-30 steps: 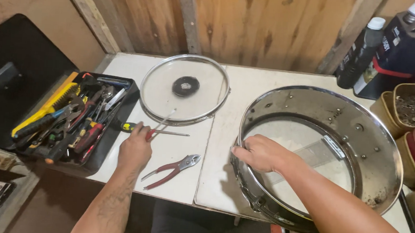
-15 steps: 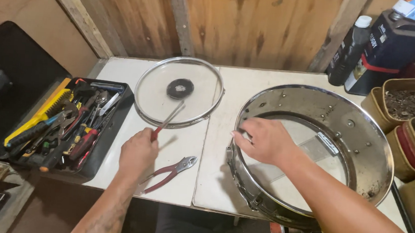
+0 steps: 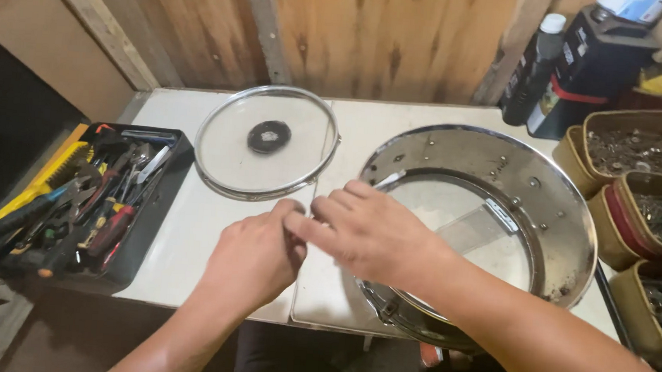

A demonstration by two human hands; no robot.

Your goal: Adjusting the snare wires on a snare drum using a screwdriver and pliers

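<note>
My left hand (image 3: 254, 260) is curled into a fist over the white table's (image 3: 189, 223) front edge. The screwdriver it lifted a moment ago is hidden inside it. My right hand (image 3: 370, 234) reaches leftward from the metal drum shell (image 3: 569, 218), and its fingertips meet my left hand's thumb. Whatever sits between the fingers is covered. The drum shell lies flat on the right half of the table. A clear drum head in a metal hoop (image 3: 223, 178), with a black dot (image 3: 269, 136) at its centre, lies behind my hands. The pliers are hidden under my hands.
A black tray of hand tools (image 3: 74, 199) sits at the table's left end, beside an open black case lid (image 3: 1, 124). Tan bins of screws and metal parts (image 3: 644, 153) stand at the right. Dark bottles (image 3: 588, 56) lean against the wooden wall.
My left hand lifted the screwdriver from beside the hoop and drew it toward the front middle. My right hand left the drum rim and moved left to meet it. The camera moved closer.
</note>
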